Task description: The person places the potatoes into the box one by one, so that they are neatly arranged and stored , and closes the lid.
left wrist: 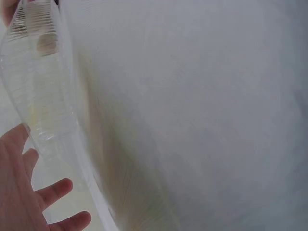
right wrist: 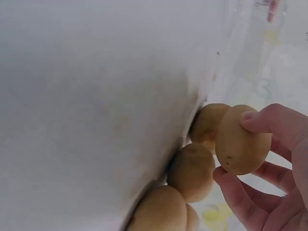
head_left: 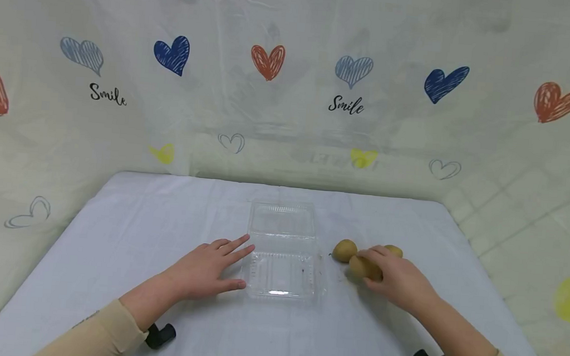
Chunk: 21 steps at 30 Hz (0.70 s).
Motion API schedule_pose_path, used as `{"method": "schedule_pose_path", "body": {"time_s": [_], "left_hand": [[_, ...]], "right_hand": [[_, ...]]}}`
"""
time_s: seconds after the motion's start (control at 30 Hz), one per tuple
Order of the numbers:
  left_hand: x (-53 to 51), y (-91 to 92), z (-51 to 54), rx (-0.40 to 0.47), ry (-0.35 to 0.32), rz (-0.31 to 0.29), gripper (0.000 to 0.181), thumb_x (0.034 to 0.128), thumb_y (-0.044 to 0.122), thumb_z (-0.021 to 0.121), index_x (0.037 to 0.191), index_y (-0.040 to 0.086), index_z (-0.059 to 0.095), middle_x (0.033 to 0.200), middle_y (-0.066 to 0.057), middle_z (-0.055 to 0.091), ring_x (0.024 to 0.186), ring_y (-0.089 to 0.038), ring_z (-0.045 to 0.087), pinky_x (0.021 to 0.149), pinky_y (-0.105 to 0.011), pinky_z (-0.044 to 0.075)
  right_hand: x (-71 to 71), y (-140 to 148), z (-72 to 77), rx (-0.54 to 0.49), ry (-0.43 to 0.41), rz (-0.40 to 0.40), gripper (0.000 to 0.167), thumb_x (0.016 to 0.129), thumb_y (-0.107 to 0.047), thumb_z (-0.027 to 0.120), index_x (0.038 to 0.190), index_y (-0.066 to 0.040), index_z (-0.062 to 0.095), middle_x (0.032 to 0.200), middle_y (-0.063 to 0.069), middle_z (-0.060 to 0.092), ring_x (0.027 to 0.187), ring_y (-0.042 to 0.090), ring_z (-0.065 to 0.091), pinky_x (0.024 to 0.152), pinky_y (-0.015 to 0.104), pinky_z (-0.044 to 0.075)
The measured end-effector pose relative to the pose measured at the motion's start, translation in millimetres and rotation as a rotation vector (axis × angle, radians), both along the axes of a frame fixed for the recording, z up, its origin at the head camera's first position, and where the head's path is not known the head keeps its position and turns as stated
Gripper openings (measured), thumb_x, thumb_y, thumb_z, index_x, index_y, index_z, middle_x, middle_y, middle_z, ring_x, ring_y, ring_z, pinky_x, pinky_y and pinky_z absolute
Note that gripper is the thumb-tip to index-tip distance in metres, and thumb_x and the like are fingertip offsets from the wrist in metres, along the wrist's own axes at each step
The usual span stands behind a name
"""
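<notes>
From my end this reads as the pick-up step: right hand (head_left: 401,279) pinching a tan oval potato (head_left: 364,268) at 3 o'clock of the clear plastic hinged container (head_left: 282,275), so a clean lift seems called for. Left hand (head_left: 207,271) spread, gripping nothing, at the container's 9 o'clock, contact unclear. A rounder tan potato (head_left: 344,251) at the held one's 10 o'clock and a half-hidden tan potato (head_left: 394,250) at 2 crowd me.

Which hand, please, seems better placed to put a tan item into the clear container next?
Likely the right hand: it grips a tan item, while the left hand, spread beside the clear container, holds nothing.
</notes>
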State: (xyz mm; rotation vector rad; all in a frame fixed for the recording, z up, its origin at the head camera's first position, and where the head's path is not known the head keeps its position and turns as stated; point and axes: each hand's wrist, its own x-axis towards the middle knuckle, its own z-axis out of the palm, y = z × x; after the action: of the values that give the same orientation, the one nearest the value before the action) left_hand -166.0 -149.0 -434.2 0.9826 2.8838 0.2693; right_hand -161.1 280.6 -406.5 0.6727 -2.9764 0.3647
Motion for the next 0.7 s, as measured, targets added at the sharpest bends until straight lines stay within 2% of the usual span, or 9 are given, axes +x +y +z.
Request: {"method": "schedule_pose_path", "body": {"time_s": [0.2,0.3,0.43,0.57,0.7], "left_hand": [[-0.4,-0.1,-1.2,-0.008,0.005,-0.004,0.086,0.0895,0.081,0.031,0.159,0.031,0.023,0.166,0.006,0.015,0.141,-0.024,0.035,0.106,-0.053,0.039],[-0.5,0.1,-0.5,-0.008,-0.001,-0.003,0.086,0.0891,0.081,0.030,0.159,0.031,0.023,0.166,0.006,0.015,0.141,-0.025,0.035,0.106,-0.053,0.038],[-0.4,0.3,0.0,-0.008,-0.006,-0.004,0.085,0.0903,0.079,0.034,0.159,0.030,0.023,0.166,0.007,0.015,0.141,-0.025,0.036,0.105,-0.053,0.039],[0.3,0.2,0.8,-0.007,-0.002,-0.004,0.084,0.0908,0.078,0.036,0.159,0.030,0.024,0.166,0.007,0.014,0.141,-0.025,0.035,0.105,-0.053,0.039],[1.4,0.3,1.8,-0.001,-0.001,-0.003,0.085,0.0905,0.078,0.037,0.159,0.030,0.024,0.166,0.008,0.014,0.141,-0.025,0.035,0.106,-0.053,0.038]], "right_hand": [[-1.5,-6,10.5,-0.069,-0.014,0.032,0.047,0.079,-0.015,0.082,0.124,-0.012,0.066,0.118,0.001,0.064,0.095,0.017,0.062,0.076,0.036,0.054],[-2.3,-10,16.9,-0.119,-0.041,0.051,0.047,0.079,-0.013,0.082,0.124,-0.013,0.066,0.116,-0.002,0.064,0.090,0.013,0.060,0.073,0.032,0.054],[-3.5,-20,23.8,-0.205,-0.097,0.071,0.047,0.080,-0.013,0.082,0.124,-0.019,0.065,0.115,-0.007,0.063,0.091,0.012,0.061,0.072,0.029,0.056],[-6.3,-34,28.1,-0.288,-0.173,0.128,0.047,0.082,-0.013,0.081,0.125,-0.022,0.064,0.112,-0.010,0.063,0.095,0.013,0.060,0.072,0.030,0.056],[-10.0,-52,31.5,-0.315,-0.246,0.193,0.045,0.084,-0.014,0.079,0.125,-0.022,0.063,0.113,-0.010,0.063,0.092,0.012,0.060,0.072,0.029,0.055]]}}
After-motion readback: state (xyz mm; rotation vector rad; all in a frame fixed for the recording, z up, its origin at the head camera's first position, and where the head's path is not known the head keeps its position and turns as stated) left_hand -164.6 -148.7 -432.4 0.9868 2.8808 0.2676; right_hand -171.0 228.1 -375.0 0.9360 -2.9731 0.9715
